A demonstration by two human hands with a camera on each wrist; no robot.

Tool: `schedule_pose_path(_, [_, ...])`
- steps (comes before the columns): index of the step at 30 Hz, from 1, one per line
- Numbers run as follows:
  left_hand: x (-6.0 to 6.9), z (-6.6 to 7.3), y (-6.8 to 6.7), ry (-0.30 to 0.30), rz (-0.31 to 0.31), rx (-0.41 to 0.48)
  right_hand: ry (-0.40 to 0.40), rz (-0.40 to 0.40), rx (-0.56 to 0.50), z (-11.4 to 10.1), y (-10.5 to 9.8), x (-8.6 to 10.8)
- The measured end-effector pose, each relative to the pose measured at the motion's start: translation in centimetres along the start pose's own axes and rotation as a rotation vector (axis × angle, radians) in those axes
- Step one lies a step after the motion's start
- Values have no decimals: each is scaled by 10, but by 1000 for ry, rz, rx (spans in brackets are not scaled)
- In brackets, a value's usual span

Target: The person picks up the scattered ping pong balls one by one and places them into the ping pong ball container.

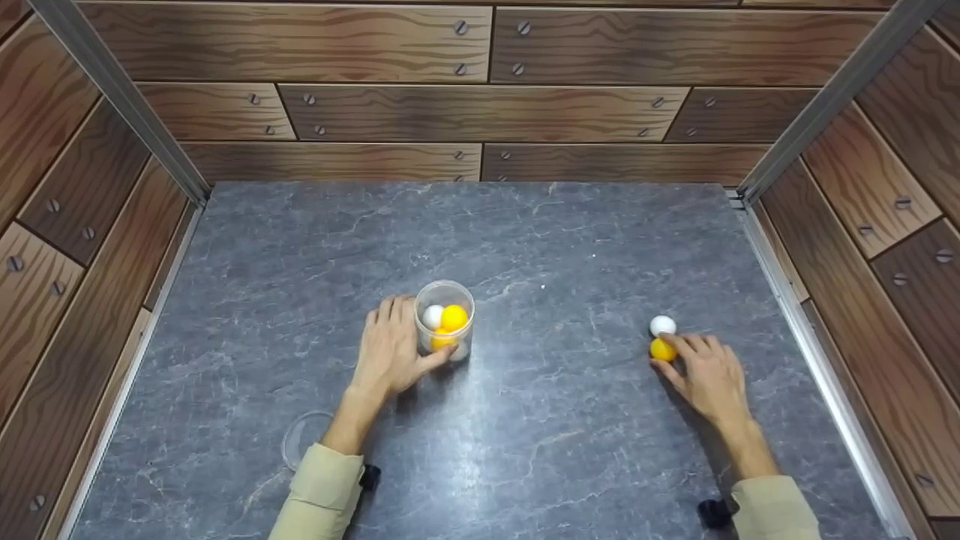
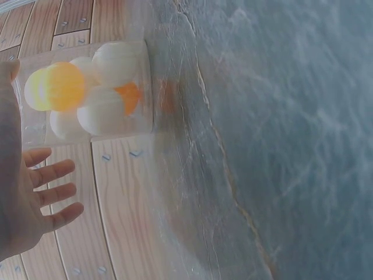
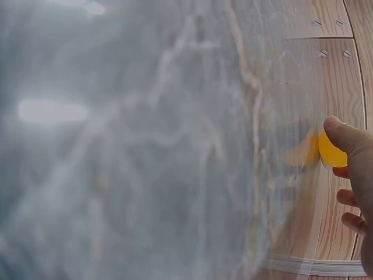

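Observation:
My left hand (image 1: 390, 349) holds a clear plastic jar (image 1: 444, 286) that stands upright on the table, thumb across its near side and fingers at its left. Several white and yellow-orange ping-pong balls (image 1: 454, 318) lie inside; the left wrist view shows them through the wall of the jar (image 2: 145, 87). On the right, a yellow ping-pong ball (image 1: 661, 349) sits between the thumb and forefinger of my right hand (image 1: 709, 379), which pinches it at the table surface. Just behind it is a white ping-pong ball (image 1: 663, 325), hidden in the right wrist view.
A clear round lid (image 1: 286, 442) lies flat beside my left forearm, partly covered by it. The grey marbled table (image 1: 555, 450) is bounded by wood-patterned walls (image 1: 480, 112) at the back and both sides, with metal rails (image 1: 825, 397) along the side edges.

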State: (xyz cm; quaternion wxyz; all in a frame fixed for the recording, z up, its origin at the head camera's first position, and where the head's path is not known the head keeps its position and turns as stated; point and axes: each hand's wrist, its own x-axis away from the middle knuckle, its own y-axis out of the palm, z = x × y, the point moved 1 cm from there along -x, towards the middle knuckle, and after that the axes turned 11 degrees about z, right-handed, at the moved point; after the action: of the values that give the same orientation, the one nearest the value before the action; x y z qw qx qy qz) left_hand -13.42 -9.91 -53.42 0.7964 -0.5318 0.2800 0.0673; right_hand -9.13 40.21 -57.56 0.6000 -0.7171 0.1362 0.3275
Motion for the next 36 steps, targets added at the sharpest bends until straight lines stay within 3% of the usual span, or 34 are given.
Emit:
schedule_pose_path(11, [0,0,-1,-3,-15,-9,0,-2,-2,-2,0,-1])
schedule_pose_path(19, [1,0,-1,14,28,-5,-49,32,-9,-6,-1,-1])
schedule_pose_path(36, [0,1,-1,2,-8,-3,-99,23,-53,-31,1,-11])
